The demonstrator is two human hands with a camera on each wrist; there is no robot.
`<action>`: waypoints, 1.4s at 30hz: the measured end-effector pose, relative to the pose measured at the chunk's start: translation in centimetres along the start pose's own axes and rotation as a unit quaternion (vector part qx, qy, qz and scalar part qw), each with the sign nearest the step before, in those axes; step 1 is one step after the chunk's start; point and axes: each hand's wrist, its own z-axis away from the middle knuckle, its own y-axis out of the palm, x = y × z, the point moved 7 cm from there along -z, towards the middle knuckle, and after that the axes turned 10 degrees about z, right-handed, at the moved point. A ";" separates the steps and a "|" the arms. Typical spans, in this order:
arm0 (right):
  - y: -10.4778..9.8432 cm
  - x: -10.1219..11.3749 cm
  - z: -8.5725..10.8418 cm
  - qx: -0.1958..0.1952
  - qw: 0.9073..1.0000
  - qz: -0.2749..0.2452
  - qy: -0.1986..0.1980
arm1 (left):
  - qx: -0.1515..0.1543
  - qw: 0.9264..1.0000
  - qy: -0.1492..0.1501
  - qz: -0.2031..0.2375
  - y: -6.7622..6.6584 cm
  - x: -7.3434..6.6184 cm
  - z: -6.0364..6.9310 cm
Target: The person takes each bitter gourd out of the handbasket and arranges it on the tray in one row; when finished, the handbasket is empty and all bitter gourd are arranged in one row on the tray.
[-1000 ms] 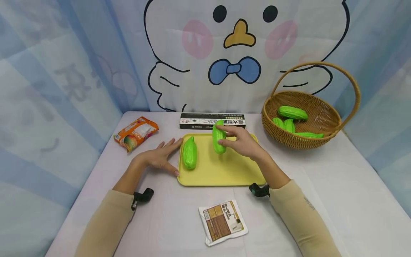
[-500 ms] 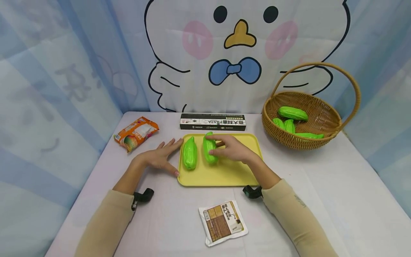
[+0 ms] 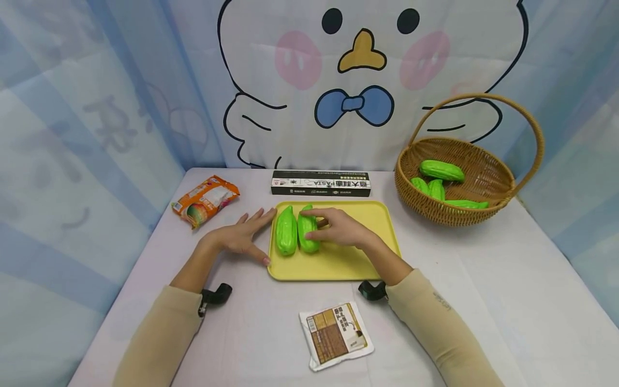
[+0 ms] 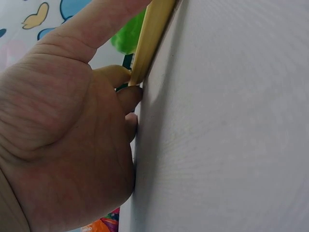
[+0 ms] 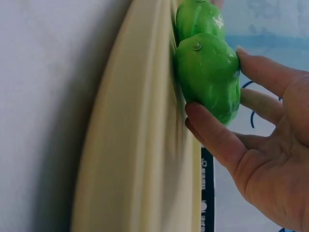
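Two green ridged gourds lie side by side at the left end of a yellow tray (image 3: 358,258). My right hand (image 3: 340,228) holds the right-hand gourd (image 3: 304,230) between thumb and fingers, low against the tray. In the right wrist view this held gourd (image 5: 207,72) touches or nearly touches the other one. The left-hand gourd (image 3: 286,231) lies with its narrow tip pointing away from me. My left hand (image 3: 240,236) is spread, its thumb and a fingertip touching the tray's left edge. In the left wrist view, that hand (image 4: 72,121) reaches along the tray wall (image 4: 149,43).
A wicker basket (image 3: 454,215) with several green gourds stands at the back right. Behind the tray lies a black pasta box (image 3: 320,184). An orange snack packet (image 3: 205,200) is at the back left, and a brown-and-white packet (image 3: 336,336) lies in front of the tray.
My right hand has carried its gourd left and down, from above the tray's middle to beside the other gourd. The left hand has stayed in place.
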 end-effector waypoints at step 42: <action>0.5 -0.1 0.5 0.007 1.000 -0.008 0.015 | -0.002 1.000 0.001 0.005 0.1 0.3 -0.2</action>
